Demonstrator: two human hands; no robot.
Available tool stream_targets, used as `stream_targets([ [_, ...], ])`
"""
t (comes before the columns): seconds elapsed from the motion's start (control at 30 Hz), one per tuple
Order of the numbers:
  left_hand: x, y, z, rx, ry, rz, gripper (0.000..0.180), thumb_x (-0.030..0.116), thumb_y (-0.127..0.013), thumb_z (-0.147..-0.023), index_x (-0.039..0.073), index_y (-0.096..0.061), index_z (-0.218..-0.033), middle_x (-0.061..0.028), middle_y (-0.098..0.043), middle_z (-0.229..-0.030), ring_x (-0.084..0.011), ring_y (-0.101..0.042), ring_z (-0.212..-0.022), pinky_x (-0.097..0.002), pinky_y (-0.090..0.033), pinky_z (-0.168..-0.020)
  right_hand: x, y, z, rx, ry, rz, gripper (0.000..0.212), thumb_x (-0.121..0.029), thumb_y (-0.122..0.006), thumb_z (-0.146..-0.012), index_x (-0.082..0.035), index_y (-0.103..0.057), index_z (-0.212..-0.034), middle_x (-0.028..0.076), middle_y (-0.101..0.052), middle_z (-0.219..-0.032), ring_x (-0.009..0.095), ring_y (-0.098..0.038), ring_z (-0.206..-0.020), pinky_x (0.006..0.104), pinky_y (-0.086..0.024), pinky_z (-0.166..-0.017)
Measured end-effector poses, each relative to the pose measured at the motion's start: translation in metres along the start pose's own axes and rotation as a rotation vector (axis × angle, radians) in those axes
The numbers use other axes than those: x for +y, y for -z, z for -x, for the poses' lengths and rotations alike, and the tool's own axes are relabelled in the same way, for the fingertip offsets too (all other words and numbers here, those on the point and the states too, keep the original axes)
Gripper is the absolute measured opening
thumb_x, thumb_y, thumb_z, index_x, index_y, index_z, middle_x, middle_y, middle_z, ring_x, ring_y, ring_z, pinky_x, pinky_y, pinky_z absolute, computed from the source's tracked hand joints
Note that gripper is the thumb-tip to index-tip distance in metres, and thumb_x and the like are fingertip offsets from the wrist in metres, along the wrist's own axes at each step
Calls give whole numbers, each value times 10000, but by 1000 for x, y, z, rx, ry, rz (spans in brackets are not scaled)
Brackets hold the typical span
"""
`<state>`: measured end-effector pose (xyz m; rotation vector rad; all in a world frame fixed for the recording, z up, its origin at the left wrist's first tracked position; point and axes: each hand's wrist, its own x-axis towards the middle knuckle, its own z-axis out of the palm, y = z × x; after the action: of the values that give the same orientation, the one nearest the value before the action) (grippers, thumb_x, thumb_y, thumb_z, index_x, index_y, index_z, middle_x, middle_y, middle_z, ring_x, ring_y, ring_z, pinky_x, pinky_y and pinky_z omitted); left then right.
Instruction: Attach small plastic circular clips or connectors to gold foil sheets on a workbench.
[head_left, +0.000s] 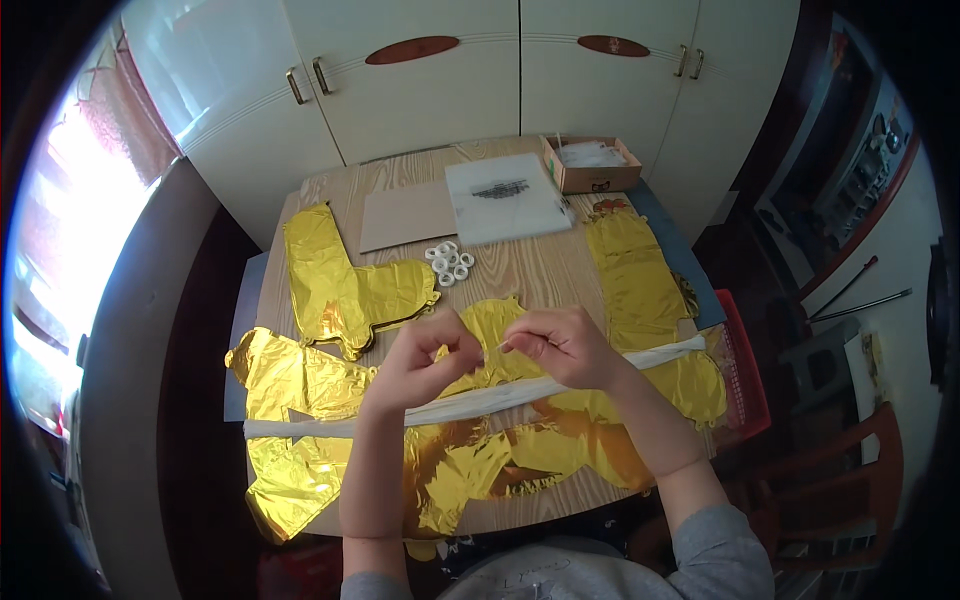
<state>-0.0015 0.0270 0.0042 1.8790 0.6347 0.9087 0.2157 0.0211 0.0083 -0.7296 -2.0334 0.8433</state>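
Note:
Both my hands are raised over the middle of the table, close together, with thumbs and fingers pinched. Between the fingertips of my left hand (428,358) and my right hand (562,346) shows something thin and pale, too small to name. Below them a long white bundle of thin strips (490,400) lies across the table. Under the bundle are flat gold foil balloons (305,385), with a large one (500,462) nearest me. A rounded part of gold foil (492,320) shows just beyond my hands.
A stack of gold foil balloons (322,275) lies at the far left, more gold foil (632,265) at the right. Small white tape rolls (447,265), a grey board (405,217), a white packet (500,200) and a cardboard box (600,180) sit farther back. A red basket (745,370) stands right.

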Motion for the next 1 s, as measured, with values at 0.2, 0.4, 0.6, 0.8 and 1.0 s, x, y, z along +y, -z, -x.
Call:
stream_targets([
  [0.2,-1,-20,-12,350,-62,13,95,48,-548,-799,11,-634,-818,-74,-581,-721,-144,-520,-775,-276,-408,-712,16,-16,2,-8,1,51,152,-162,-555,-861,-29,-618,-825,81,-577,-654,165,-541,-550,267,-416,-516],
  [0.4,0,-4,3,25,87,478,95,22,-533,-801,-7,-624,-799,-64,-603,-798,-130,-517,-763,-275,-412,-703,7,-6,0,92,21,24,125,-139,-549,-852,-31,-609,-831,88,-601,-695,197,-583,-607,293,-438,-554],
  [0.6,4,-19,-11,406,-24,-137,105,25,-516,-804,-19,-610,-790,-84,-619,-853,-141,-519,-804,-285,-420,-699,3,-14,2,-109,48,98,111,-112,-555,-846,-19,-604,-810,85,-619,-714,180,-603,-633,287,-443,-553],
  [0.8,-2,-12,-3,6,-109,619,135,55,-510,-836,-35,-609,-815,-54,-582,-773,-129,-519,-801,-272,-425,-702,11,-9,0,93,-25,80,102,-129,-555,-838,-40,-604,-830,88,-623,-727,226,-612,-646,313,-467,-583],
  [1.0,-8,-11,-4,230,41,-79,123,65,-537,-823,-19,-626,-830,-44,-568,-754,-137,-537,-763,-262,-422,-719,-4,-4,4,-39,74,-3,107,-142,-550,-837,-52,-605,-854,87,-626,-742,234,-619,-660,311,-472,-581],
])
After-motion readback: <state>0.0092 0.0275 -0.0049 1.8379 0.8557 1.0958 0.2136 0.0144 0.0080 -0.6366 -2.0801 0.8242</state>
